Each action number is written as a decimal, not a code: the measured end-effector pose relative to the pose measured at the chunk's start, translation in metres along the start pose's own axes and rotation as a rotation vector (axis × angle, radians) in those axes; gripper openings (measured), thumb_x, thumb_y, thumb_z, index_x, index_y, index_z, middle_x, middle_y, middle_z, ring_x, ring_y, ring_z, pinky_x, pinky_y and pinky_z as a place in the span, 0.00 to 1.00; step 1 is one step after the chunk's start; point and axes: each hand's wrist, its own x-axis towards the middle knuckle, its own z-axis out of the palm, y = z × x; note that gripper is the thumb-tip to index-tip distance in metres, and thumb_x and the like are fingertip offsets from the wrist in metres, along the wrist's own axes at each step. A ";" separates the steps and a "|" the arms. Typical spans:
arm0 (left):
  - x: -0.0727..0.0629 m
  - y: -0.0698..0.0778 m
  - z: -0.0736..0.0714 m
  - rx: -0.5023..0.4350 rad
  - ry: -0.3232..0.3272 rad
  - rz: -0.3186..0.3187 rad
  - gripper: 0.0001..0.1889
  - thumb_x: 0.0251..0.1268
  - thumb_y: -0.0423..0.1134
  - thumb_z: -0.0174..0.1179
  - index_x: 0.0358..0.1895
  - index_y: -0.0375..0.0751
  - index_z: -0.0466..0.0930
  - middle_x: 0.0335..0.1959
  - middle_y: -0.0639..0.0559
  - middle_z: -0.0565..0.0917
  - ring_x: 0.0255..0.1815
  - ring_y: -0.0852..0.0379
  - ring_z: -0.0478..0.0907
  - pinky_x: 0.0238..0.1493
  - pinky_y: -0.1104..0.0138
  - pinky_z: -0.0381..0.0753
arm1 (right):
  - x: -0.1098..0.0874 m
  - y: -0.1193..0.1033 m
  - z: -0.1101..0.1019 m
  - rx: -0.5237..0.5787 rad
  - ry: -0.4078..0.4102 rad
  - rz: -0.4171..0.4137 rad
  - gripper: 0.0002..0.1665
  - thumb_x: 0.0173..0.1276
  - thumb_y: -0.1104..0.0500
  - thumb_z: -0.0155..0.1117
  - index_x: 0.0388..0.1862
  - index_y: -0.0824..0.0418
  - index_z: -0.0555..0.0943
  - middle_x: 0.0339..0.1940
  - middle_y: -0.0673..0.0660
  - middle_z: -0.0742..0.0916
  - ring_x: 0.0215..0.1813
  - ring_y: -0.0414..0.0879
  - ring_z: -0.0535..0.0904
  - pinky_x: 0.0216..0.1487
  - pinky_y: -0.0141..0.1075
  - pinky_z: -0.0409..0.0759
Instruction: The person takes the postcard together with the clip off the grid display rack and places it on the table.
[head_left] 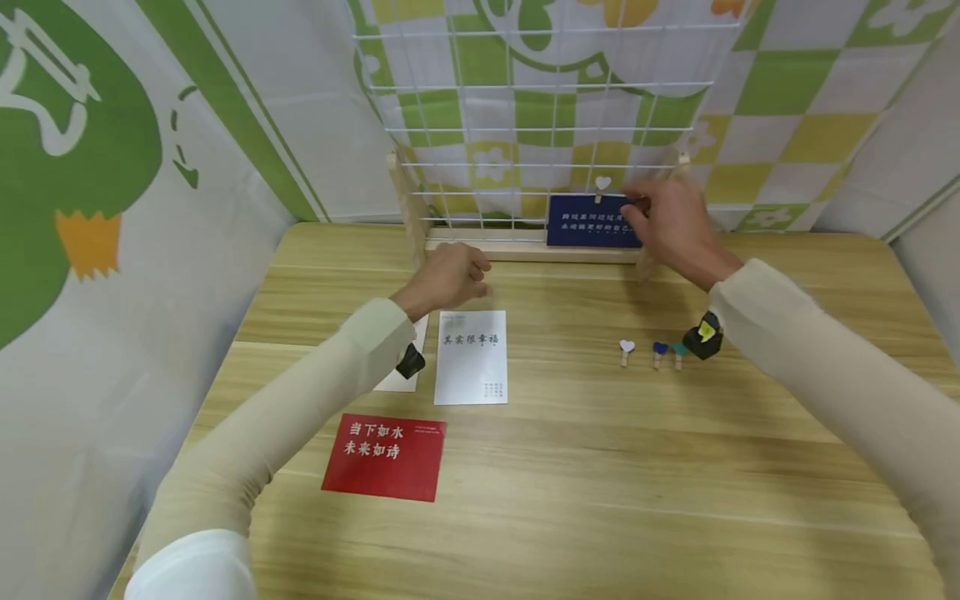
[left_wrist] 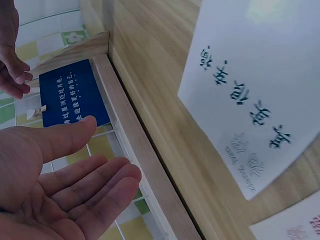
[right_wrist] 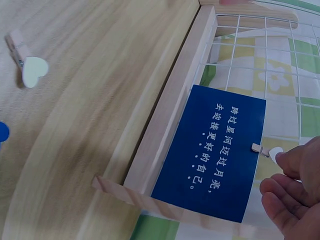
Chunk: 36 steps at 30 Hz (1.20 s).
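A navy blue card (head_left: 581, 233) with white Chinese writing hangs at the lower right of a white wire grid (head_left: 487, 129). On its top edge sits a small wooden clip with a white heart (head_left: 602, 183). My right hand (head_left: 675, 221) is just right of this clip, fingers loosely bent and holding nothing; the left wrist view shows a gap between them. Near the grid's wooden base, my left hand (head_left: 448, 277) hovers above a white card (head_left: 471, 362) with dark writing. Its palm and relaxed fingers (left_wrist: 107, 187) show in the left wrist view, with nothing held.
A red card (head_left: 384, 467) lies nearer me on the wooden table (head_left: 600, 500). Another pale card (head_left: 401, 381) is partly hidden under my left wrist. Heart clips in white (head_left: 626, 350), blue (head_left: 659, 353) and teal (head_left: 678, 357) lie at the right. A wooden stand (head_left: 525, 252) supports the grid.
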 end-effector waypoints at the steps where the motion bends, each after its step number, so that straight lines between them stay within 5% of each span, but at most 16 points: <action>1: 0.004 0.002 0.000 0.004 0.003 0.004 0.22 0.61 0.38 0.68 0.56 0.31 0.80 0.50 0.40 0.86 0.52 0.48 0.85 0.57 0.59 0.81 | 0.002 -0.001 0.000 -0.004 0.005 -0.008 0.19 0.72 0.64 0.57 0.59 0.69 0.79 0.41 0.70 0.88 0.38 0.59 0.87 0.40 0.52 0.84; 9: 0.031 0.021 -0.002 0.019 -0.002 0.016 0.24 0.64 0.38 0.67 0.61 0.31 0.76 0.56 0.39 0.84 0.57 0.48 0.82 0.62 0.60 0.78 | 0.013 -0.003 0.006 -0.044 0.048 -0.009 0.21 0.71 0.63 0.59 0.61 0.67 0.79 0.37 0.68 0.89 0.29 0.57 0.86 0.34 0.49 0.81; 14: 0.046 0.028 0.000 0.038 0.034 0.036 0.25 0.65 0.40 0.66 0.62 0.34 0.75 0.56 0.41 0.84 0.58 0.49 0.82 0.70 0.58 0.69 | 0.019 -0.003 0.010 -0.062 0.061 -0.008 0.21 0.70 0.65 0.58 0.62 0.65 0.78 0.40 0.68 0.89 0.34 0.58 0.88 0.34 0.48 0.80; 22: 0.068 0.040 0.005 -0.048 0.090 0.025 0.22 0.66 0.38 0.64 0.62 0.34 0.76 0.57 0.41 0.83 0.58 0.49 0.81 0.60 0.63 0.79 | 0.028 -0.004 0.015 -0.134 0.050 -0.002 0.20 0.71 0.63 0.58 0.60 0.65 0.79 0.32 0.70 0.88 0.34 0.60 0.86 0.49 0.55 0.79; 36: 0.093 0.047 0.009 0.016 0.160 0.053 0.17 0.65 0.38 0.63 0.54 0.33 0.80 0.48 0.44 0.88 0.53 0.50 0.83 0.61 0.61 0.76 | 0.038 -0.012 0.024 -0.165 0.002 0.068 0.21 0.74 0.62 0.55 0.64 0.62 0.77 0.49 0.70 0.86 0.49 0.66 0.83 0.54 0.56 0.79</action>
